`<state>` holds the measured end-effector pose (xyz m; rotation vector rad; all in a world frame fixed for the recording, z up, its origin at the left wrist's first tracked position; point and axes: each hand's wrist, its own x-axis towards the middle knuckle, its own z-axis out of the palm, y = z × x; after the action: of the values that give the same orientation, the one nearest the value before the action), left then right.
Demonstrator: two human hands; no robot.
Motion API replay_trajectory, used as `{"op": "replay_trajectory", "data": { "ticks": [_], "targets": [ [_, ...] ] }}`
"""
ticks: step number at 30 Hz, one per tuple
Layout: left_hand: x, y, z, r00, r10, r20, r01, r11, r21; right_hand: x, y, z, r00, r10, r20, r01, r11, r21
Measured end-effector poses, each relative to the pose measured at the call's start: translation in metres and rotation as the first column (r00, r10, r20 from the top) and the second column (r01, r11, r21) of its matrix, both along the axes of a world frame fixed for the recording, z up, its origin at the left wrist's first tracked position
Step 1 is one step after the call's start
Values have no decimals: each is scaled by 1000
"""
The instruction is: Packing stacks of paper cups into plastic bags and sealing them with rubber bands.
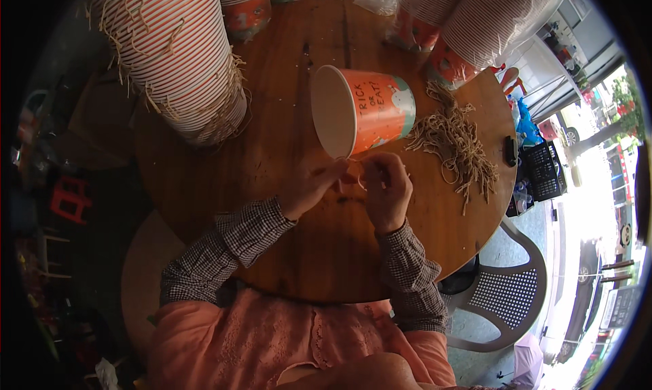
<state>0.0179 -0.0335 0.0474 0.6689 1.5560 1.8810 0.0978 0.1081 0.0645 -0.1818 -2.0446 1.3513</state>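
Observation:
An orange paper bucket (380, 108) with a green base band and a white inside lies on its side on the table, its mouth turned left. Both hands meet at the near edge of its rim. My left hand (307, 190) is closed in a pinch at the rim, on what looks like a thin string. My right hand (388, 190) pinches the same thin string just below the rim, fingers curled. Most of the string is hidden between the fingers. Right of the bucket lies a loose heap of beige strings (460, 145).
A tall stack of paper buckets (166, 50) with strings hanging off it stands at left. Plastic-wrapped bucket stacks (499, 23) stand at the far right, others at the far edge. The round wooden table (272, 118) has a grey chair (506, 295) beside it.

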Motion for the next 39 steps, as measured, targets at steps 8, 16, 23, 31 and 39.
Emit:
{"op": "replay_trajectory", "data": {
  "ticks": [8,16,23,31,39],
  "targets": [
    [8,5,-18,843,-85,532,-49,971,233,2,-13,4,992,107,-61,-93,976,196],
    [-6,-6,-12,840,-36,542,-33,993,117,7,-18,-5,990,137,-17,-119,910,397],
    [-20,-15,-9,925,-75,373,59,997,53,4,-15,-6,953,246,176,-191,941,-280],
    [-28,-14,-15,981,-4,-192,-12,997,-82,7,-30,2,937,213,276,-247,964,96],
    [-38,-11,-19,961,16,277,-17,1000,3,19,-40,1,739,583,337,-641,763,85]
  ]
}}
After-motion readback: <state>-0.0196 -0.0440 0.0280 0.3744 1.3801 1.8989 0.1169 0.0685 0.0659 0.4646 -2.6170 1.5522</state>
